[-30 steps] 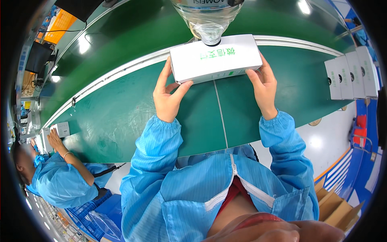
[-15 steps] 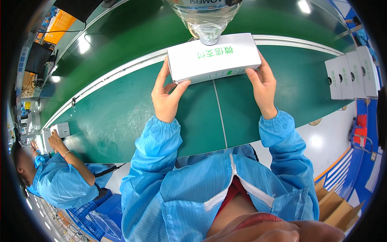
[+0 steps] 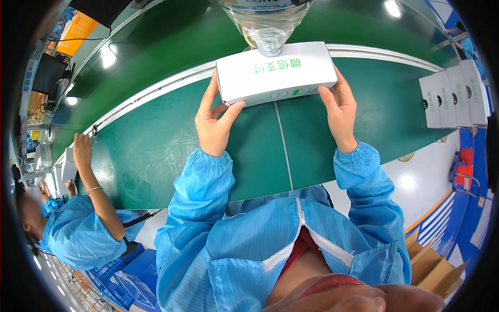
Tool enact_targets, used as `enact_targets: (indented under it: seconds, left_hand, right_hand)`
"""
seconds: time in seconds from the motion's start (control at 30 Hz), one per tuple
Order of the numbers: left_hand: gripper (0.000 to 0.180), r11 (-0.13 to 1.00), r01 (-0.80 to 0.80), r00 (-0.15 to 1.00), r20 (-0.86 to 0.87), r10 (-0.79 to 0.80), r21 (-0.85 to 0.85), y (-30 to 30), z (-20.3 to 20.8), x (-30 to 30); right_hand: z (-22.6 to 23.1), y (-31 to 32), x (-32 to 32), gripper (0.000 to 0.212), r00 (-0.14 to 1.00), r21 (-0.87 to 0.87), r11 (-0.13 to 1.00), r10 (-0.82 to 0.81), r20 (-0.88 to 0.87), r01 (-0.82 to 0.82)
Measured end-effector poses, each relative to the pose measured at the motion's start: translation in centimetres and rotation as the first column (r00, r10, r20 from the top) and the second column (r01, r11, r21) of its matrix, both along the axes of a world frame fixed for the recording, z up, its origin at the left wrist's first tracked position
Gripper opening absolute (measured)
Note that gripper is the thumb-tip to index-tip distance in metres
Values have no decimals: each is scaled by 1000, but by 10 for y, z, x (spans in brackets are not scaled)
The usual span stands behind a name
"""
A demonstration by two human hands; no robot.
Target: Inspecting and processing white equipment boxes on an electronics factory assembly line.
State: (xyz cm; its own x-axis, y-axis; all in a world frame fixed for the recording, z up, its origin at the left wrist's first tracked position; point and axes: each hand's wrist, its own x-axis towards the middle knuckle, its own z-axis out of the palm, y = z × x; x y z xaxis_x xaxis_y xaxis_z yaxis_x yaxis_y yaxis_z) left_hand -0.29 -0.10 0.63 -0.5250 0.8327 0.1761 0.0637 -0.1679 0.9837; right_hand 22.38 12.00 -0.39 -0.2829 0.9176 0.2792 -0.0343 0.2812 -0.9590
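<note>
Between my two hands is a long white box (image 3: 275,75) with green printing on its top and a green mark on its near side. My left hand (image 3: 214,122) is closed on its left end, thumb at the near lower corner. The right end is gripped by my right hand (image 3: 340,112), its thumb on the near side and fingers behind the end. The far edge of the box lies right below the narrow tip of a plastic-wrapped device (image 3: 270,31); whether they touch, I cannot tell. The box is above the far part of a green bench (image 3: 249,156).
Several white boxes (image 3: 452,99) stand in a row at the bench's right end. A co-worker in blue (image 3: 83,229) sits at the left, handling white boxes (image 3: 66,169). Blue crates (image 3: 117,281) are at lower left, open cardboard cartons (image 3: 431,262) at lower right. A pale rail (image 3: 150,93) runs behind the bench.
My hands and the white box have barely moved. At the left, the co-worker's arm has lifted away from the small white box and reaches farther up the bench.
</note>
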Motion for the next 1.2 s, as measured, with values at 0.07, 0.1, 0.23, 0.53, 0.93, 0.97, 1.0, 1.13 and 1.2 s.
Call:
enact_targets:
  seconds: [0.07,0.1,0.23,0.53,0.93,0.97,1.0,1.13,1.2]
  left_hand:
    - [71,1000,1,1000,-3,-1,11,0,-1,0]
    - [71,1000,1,1000,-4,-1,16,0,-2,0]
    - [71,1000,0,1000,-2,0,23,1,-2,0]
    - [71,1000,-12,1000,1,12,6,1,-1,1]
    - [71,1000,-9,1000,-9,10,15,1,-3,0]
    - [71,1000,-8,1000,-6,8,15,1,-3,0]
    - [71,1000,-7,1000,-3,7,15,1,-3,0]
    - [71,1000,-11,1000,-11,12,21,1,-3,1]
    - [71,1000,-14,1000,-16,15,21,1,-3,1]
  right_hand:
    - [0,0,0,53,1000,1,1000,-1,2,1]
    - [0,0,-1,53,1000,13,1000,-1,3,1]
    - [0,0,0,53,1000,24,1000,-12,11,12]
    - [0,0,-1,53,1000,6,1000,-6,7,6]
    - [0,0,0,53,1000,5,1000,-9,6,9]
    - [-1,0,0,53,1000,9,1000,-10,5,10]
    - [-1,0,0,53,1000,13,1000,-10,3,10]
    - [0,0,-1,53,1000,15,1000,-3,-12,3]
    - [-1,0,-1,53,1000,17,1000,3,-14,-2]
